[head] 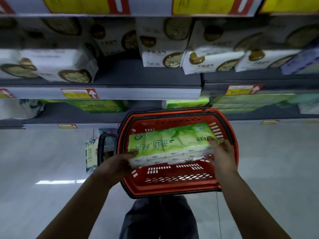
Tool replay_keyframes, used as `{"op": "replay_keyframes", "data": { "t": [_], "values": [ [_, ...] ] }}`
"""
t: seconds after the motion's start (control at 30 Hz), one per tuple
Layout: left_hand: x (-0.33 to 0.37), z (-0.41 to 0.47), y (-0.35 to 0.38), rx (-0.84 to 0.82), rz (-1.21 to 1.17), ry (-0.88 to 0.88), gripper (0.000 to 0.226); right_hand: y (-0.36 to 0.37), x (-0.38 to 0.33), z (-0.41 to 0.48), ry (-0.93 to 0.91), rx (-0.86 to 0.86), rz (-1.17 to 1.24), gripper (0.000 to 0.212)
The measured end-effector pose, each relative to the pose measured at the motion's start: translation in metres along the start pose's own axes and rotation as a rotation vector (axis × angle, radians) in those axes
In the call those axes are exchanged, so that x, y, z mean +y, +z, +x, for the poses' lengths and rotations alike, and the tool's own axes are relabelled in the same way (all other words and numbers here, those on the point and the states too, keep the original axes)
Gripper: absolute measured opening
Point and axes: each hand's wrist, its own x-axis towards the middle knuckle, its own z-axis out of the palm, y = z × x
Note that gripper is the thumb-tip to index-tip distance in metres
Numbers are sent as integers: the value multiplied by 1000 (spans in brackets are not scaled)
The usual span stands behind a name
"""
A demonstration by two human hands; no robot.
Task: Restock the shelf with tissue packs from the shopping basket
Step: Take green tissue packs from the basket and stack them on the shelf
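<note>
A red shopping basket (pixel 174 185) stands on the floor in front of the shelves. Over it I hold a long green and white tissue pack (pixel 165 145), lying flat with its printed side up. My left hand (pixel 119 163) grips the pack's left end. My right hand (pixel 221 153) grips its right end, fingers curled over the top edge. The low shelf (pixel 72 114) behind the basket holds more green tissue packs (pixel 101 106) with a dark gap between them.
The shelf above (pixel 138 78) carries white packs with gold emblems (pixel 160 54), with a gap left of centre. Price tags line the shelf edges. A black basket handle (pixel 101 149) and a small pack lie left of the basket. Grey floor lies on both sides.
</note>
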Motion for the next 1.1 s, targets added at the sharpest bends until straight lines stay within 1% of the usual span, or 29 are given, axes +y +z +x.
{"op": "replay_keyframes", "data": {
  "t": [0.07, 0.1, 0.2, 0.3, 0.37, 0.47, 0.53, 0.6, 0.73, 0.87, 1.0, 1.1],
  "values": [
    [8, -19, 0, -3, 7, 28, 35, 2, -8, -14, 0, 8, 50, 20],
    [10, -29, 0, -17, 6, 44, 34, 3, -12, -21, 0, 9, 65, 20],
    [10, -51, -1, -40, -49, 59, 40, 1, -22, -41, 10, 5, 98, 18],
    [-3, -70, 2, 15, -160, 43, 20, -7, -23, -57, 36, 32, 136, 15],
    [-12, -83, 7, 14, -186, 47, 25, -12, -25, -67, 41, 33, 152, 14],
    [-12, -106, 16, 1, -166, 81, 38, -19, -38, -84, 23, 10, 120, 16],
    [-6, -121, 21, -8, -135, 91, 41, -24, -52, -95, -8, -10, 92, 19],
    [2, -140, 23, -22, -95, 101, 39, -30, -70, -110, -53, -43, 57, 22],
    [15, -172, 26, -98, -38, 154, 38, -45, -99, -139, -153, -95, -2, 17],
    [22, -205, 34, -85, 57, 235, 32, -58, -113, -163, -197, -124, -7, 16],
    [25, -237, 36, -96, 125, 297, 43, -67, -131, -185, -211, -144, 2, 16],
    [27, -264, 41, -123, 95, 318, 38, -76, -151, -199, -252, -174, -35, 16]
  ]
}}
